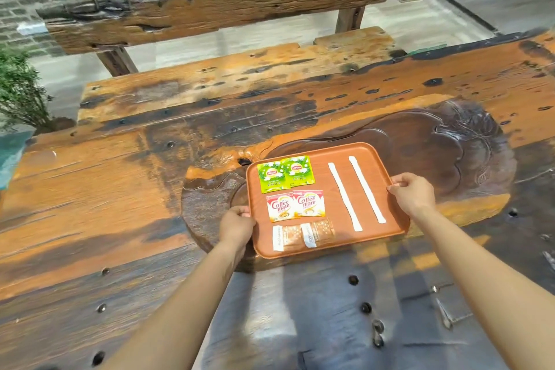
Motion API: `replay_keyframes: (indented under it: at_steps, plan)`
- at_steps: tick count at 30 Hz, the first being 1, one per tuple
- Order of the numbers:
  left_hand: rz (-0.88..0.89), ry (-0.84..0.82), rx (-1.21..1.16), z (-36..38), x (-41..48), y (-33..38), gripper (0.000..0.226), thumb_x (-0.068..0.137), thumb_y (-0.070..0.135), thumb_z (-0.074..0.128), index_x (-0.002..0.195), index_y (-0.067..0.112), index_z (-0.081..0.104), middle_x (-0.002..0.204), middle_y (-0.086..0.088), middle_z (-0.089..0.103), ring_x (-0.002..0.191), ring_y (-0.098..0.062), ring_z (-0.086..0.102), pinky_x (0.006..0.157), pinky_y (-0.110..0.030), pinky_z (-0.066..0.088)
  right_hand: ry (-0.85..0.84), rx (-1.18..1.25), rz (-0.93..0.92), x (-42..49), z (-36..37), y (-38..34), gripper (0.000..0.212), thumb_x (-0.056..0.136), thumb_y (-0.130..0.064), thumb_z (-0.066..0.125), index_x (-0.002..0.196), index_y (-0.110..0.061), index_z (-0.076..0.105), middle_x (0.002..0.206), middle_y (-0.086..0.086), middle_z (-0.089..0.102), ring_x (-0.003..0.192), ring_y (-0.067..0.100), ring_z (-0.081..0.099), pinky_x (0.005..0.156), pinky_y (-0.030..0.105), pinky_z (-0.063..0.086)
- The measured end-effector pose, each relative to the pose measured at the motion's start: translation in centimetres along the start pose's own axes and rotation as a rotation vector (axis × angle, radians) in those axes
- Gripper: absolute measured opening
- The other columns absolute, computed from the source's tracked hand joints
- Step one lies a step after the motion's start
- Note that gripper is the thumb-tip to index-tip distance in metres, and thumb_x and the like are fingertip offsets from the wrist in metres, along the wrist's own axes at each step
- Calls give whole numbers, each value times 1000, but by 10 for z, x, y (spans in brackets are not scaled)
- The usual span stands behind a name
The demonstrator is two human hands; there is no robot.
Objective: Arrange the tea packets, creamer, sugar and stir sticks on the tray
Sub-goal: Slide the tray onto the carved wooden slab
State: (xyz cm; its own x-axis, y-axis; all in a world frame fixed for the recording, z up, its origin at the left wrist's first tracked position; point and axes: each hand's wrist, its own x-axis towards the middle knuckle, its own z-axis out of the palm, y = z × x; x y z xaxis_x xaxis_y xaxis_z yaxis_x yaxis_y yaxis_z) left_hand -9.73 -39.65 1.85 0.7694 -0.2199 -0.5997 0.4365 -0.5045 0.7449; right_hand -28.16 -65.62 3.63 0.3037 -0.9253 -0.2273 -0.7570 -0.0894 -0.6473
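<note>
Both forearms reach forward from the bottom edge, and each hand is closed on one side of the tray (327,245): the left hand (237,225) pinches the left rim with the thumb on top, and the right hand (413,194) does the same on the right rim. Whether the tray rests on the wooden table (120,189) or is a little lifted, I cannot tell. Between the two grips everything seems already arranged. Nearest the left hand lie two creamer packets (295,204); beyond them, two green tea packets (285,173); on the near side, two sugar packets (303,236). Closer to the right hand lie two white stir sticks (354,194), side by side but apart. The danger, as I judge it, is in tilting. The packets are light and flat and the tray floor looks smooth, so if one hand goes higher than the other, they may slide together and spoil the rows. The sticks could roll toward the lower grip. The carved hollow in the table under the tray is uneven, so setting it down there may leave it rocking.
</note>
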Motion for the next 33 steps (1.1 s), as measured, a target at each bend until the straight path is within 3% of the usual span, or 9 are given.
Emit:
replay_keyframes:
  at_steps: [4, 8, 11, 15, 18, 24, 27, 33]
  plan:
    - [-8, 22, 30, 24, 14, 11, 32, 82, -9, 46, 68, 19, 53, 71, 0, 58, 75, -20, 55, 74, -33, 49, -3, -20, 21, 29, -4, -3, 15, 83, -10, 60, 95, -8, 68, 99, 15, 69, 92, 29, 59, 86, 33, 44]
    - [8, 43, 88, 40, 25, 13, 29, 82, -7, 48, 68, 17, 55, 69, 1, 59, 74, -19, 55, 61, -27, 45, -7, -43, 27, 50, 1, -3, 16, 85, -11, 59, 98, -8, 68, 105, 16, 68, 101, 33, 59, 91, 35, 44]
    - [37, 66, 182, 49, 31, 11, 22, 82, -3, 48, 79, 13, 62, 77, -4, 64, 75, -20, 57, 58, -25, 42, -7, -42, 43, 61, 8, 0, 16, 87, -13, 57, 98, -10, 68, 105, 16, 68, 101, 32, 59, 90, 35, 44]
    - [74, 99, 269, 55, 35, 11, 23, 80, -3, 50, 78, 17, 62, 83, -4, 65, 83, -20, 59, 76, -26, 45, 0, -42, 41, 66, 14, 6, 16, 88, -12, 54, 97, -10, 67, 104, 16, 68, 100, 32, 58, 90, 34, 43]
    - [88, 110, 313, 57, 39, 11, 29, 79, -3, 52, 67, 22, 54, 82, -2, 65, 84, -21, 60, 78, -27, 45, 1, -49, 26, 69, 18, 8, 20, 89, -11, 52, 102, -9, 67, 106, 16, 68, 102, 33, 58, 92, 35, 43]
    - [119, 104, 411, 54, 40, 12, 20, 81, -2, 55, 90, 15, 59, 79, 0, 60, 82, -17, 55, 74, -22, 37, -10, -49, -15, 72, 24, 7, 23, 90, -11, 51, 106, -8, 67, 107, 17, 68, 102, 32, 58, 89, 34, 42]
    - [87, 87, 393, 52, 42, 11, 17, 82, 0, 56, 90, 15, 58, 69, 6, 57, 81, -17, 57, 76, -24, 42, -13, -47, -11, 70, 26, 8, 24, 91, -12, 49, 108, -8, 66, 108, 16, 67, 101, 31, 58, 88, 33, 43]
    - [47, 75, 323, 52, 43, 9, 21, 82, 2, 58, 101, 10, 62, 76, 1, 61, 84, -19, 61, 86, -32, 49, -42, -85, -20, 71, 24, 7, 25, 92, -13, 48, 110, -7, 64, 109, 16, 66, 102, 31, 58, 90, 35, 43]
